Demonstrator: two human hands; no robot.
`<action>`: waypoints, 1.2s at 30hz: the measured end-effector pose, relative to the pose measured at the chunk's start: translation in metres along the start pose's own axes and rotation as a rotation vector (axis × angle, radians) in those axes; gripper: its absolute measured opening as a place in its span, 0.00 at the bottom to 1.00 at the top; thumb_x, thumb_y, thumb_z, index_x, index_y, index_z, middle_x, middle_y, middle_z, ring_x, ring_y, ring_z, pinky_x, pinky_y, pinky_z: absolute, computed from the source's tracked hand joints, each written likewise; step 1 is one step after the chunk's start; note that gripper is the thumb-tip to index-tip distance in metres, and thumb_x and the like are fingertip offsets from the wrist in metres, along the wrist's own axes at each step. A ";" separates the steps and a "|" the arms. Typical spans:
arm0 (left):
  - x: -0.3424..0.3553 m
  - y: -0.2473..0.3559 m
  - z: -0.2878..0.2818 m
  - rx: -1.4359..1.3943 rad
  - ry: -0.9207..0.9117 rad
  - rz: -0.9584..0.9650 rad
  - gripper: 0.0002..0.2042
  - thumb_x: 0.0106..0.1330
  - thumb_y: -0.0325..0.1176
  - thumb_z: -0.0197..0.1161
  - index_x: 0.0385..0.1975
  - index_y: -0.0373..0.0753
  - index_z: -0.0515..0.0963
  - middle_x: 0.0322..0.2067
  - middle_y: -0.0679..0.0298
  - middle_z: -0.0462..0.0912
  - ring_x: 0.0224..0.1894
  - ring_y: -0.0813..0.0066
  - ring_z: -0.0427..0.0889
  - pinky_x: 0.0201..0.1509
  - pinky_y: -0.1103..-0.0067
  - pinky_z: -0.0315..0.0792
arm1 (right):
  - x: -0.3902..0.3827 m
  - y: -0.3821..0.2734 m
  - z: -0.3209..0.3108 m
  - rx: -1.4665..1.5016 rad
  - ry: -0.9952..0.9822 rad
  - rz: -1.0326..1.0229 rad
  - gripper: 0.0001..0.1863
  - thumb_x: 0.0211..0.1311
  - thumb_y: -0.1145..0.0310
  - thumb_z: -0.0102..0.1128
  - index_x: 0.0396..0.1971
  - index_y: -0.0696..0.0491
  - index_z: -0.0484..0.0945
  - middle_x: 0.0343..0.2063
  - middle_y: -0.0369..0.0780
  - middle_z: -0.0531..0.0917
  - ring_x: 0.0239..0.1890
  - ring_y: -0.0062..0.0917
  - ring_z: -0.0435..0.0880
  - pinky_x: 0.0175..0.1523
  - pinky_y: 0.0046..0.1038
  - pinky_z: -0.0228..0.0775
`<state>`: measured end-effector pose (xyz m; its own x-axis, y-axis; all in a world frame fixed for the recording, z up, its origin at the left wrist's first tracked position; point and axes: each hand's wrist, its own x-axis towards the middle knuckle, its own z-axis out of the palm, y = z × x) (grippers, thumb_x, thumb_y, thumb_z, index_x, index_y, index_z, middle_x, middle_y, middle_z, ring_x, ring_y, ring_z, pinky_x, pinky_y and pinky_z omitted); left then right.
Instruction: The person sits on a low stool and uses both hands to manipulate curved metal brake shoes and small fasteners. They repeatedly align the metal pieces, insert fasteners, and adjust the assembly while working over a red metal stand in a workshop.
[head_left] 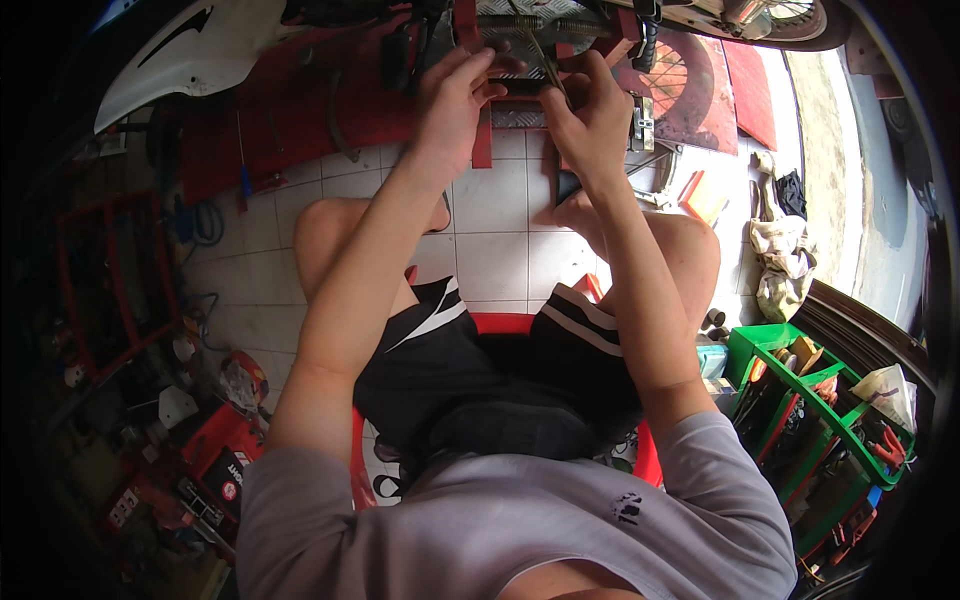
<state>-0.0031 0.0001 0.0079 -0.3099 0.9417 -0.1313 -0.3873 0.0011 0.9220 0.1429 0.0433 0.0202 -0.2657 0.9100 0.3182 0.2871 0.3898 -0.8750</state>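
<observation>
At the top of the head view, my right hand (592, 118) is closed around a slim metal tool (548, 62) with long, narrow arms; its exact kind is hard to make out. Just left of it, my left hand (452, 108) has its fingers bent and apart, with nothing visible in them. Both hands are beside a dark horizontal bar (520, 88) in a red metal frame (482, 148). Coil springs (510, 22) lie beyond my fingers, among the parts of a motorbike.
A white body panel (190, 62) hangs at the far left over a red platform (290, 120). A blue-handled screwdriver (244, 180) is near its edge. To my right stand a green compartment tray (800, 385) of tools and a crumpled cloth (785, 260). A red toolbox (215, 455) is at lower left.
</observation>
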 end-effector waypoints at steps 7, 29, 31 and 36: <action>-0.002 -0.003 0.001 0.244 -0.074 -0.093 0.10 0.67 0.37 0.62 0.40 0.37 0.82 0.31 0.70 0.83 0.30 0.87 0.76 0.34 0.86 0.67 | -0.001 0.005 0.003 0.045 -0.004 -0.030 0.10 0.48 0.71 0.58 0.30 0.59 0.70 0.12 0.43 0.79 0.11 0.29 0.76 0.22 0.27 0.67; -0.003 -0.007 0.008 0.110 -0.186 -0.083 0.07 0.68 0.30 0.61 0.41 0.36 0.80 0.32 0.69 0.82 0.31 0.86 0.76 0.35 0.85 0.71 | 0.003 0.017 -0.006 0.082 -0.119 -0.053 0.10 0.48 0.72 0.58 0.31 0.58 0.71 0.16 0.41 0.82 0.16 0.20 0.77 0.25 0.24 0.68; -0.003 -0.009 0.005 0.170 -0.185 -0.084 0.07 0.67 0.29 0.61 0.41 0.35 0.79 0.33 0.68 0.82 0.34 0.85 0.77 0.37 0.85 0.73 | 0.001 0.007 -0.010 0.039 -0.170 0.012 0.10 0.50 0.71 0.59 0.32 0.57 0.73 0.17 0.41 0.82 0.18 0.20 0.78 0.27 0.23 0.69; -0.007 -0.024 0.005 0.302 -0.131 0.151 0.04 0.65 0.24 0.60 0.37 0.35 0.78 0.32 0.68 0.81 0.37 0.84 0.78 0.42 0.83 0.74 | -0.005 0.012 -0.006 0.177 -0.220 0.120 0.08 0.52 0.75 0.59 0.32 0.60 0.73 0.20 0.41 0.83 0.21 0.15 0.74 0.27 0.20 0.65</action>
<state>0.0124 -0.0050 -0.0116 -0.2223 0.9740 0.0446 -0.0659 -0.0607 0.9960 0.1534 0.0447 0.0106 -0.4379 0.8882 0.1394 0.1686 0.2334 -0.9576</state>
